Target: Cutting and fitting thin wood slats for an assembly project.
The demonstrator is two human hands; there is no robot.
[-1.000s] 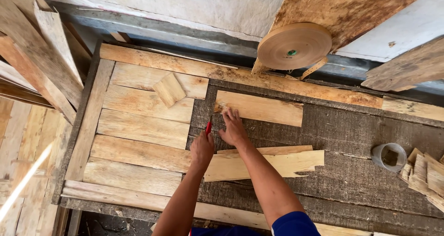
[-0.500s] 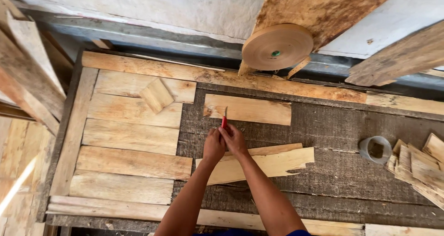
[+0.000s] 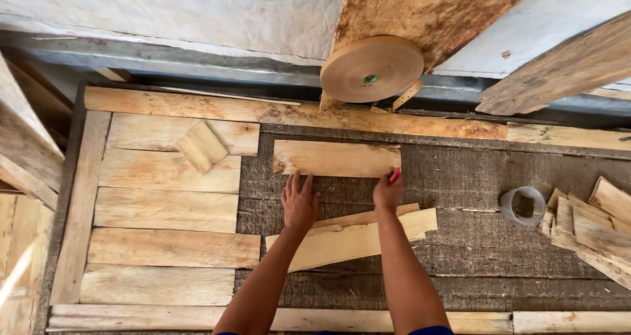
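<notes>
My left hand (image 3: 300, 202) lies flat with fingers spread, its fingertips touching the lower edge of a short wooden board (image 3: 336, 158) on the dark tabletop (image 3: 460, 177). My right hand (image 3: 388, 192) is closed around a red pencil (image 3: 394, 175), its tip at the board's lower right corner. Under my forearms lie two long thin wood strips (image 3: 358, 233), one overlapping the other.
Several pale planks (image 3: 167, 207) sit side by side at the left inside a wooden frame, with a small block (image 3: 201, 146) on top. A large brown tape roll (image 3: 372, 67) leans at the back. A small tape roll (image 3: 523, 205) and stacked wood offcuts (image 3: 591, 230) are at the right.
My hands were together at the board's left end; now they are apart. The right hand with the pencil has moved right to the board's far corner. The camera view has also shifted.
</notes>
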